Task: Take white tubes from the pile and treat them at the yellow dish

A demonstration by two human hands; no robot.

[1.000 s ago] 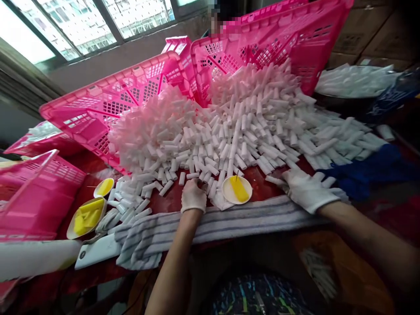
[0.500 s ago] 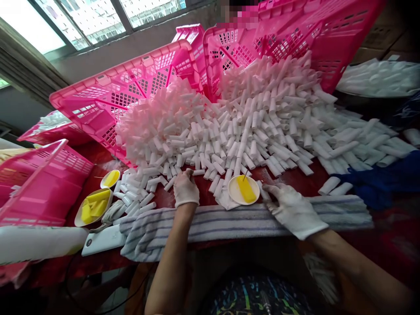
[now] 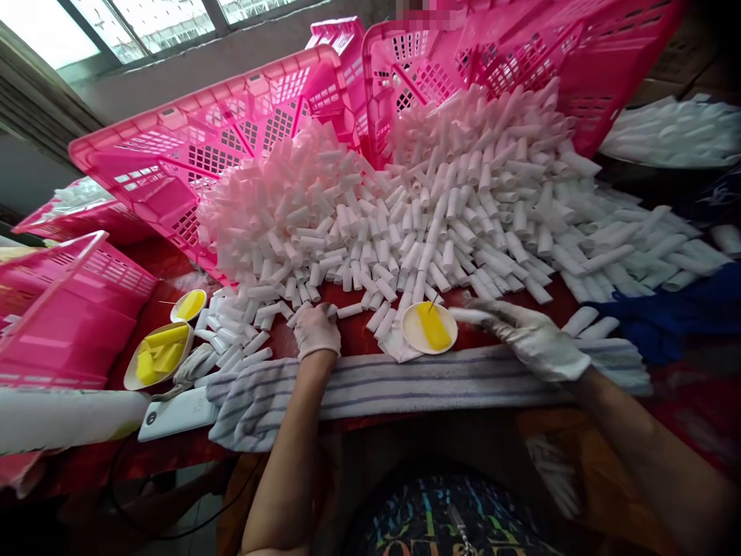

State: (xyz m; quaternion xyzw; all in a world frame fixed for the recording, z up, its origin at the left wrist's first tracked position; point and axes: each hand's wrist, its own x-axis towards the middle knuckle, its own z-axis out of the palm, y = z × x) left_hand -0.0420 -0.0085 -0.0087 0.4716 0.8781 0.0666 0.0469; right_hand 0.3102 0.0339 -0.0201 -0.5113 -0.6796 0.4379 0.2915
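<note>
A big heap of white plastic tubes [image 3: 417, 201] spills from tipped pink baskets onto a red table. My left hand [image 3: 316, 330], in a white glove, rests among the loose tubes at the heap's near edge, fingers curled over one or more of them. My right hand [image 3: 536, 340], also gloved, holds a single white tube [image 3: 470, 315] by its end, level and pointing left, just right of a small white dish with a yellow sponge [image 3: 429, 327]. Both forearms lie over a striped towel [image 3: 405, 382].
Two pink baskets [image 3: 231, 147] lean behind the heap, and another pink basket [image 3: 63, 316] stands at the left. Two more dishes with yellow sponges [image 3: 159, 359] and a white phone [image 3: 174, 413] lie left of the towel. Blue cloth [image 3: 677, 313] is at the right.
My right hand has come leftward from the right side of the heap and now holds one tube beside the dish. My left hand has shifted slightly left among the loose tubes.
</note>
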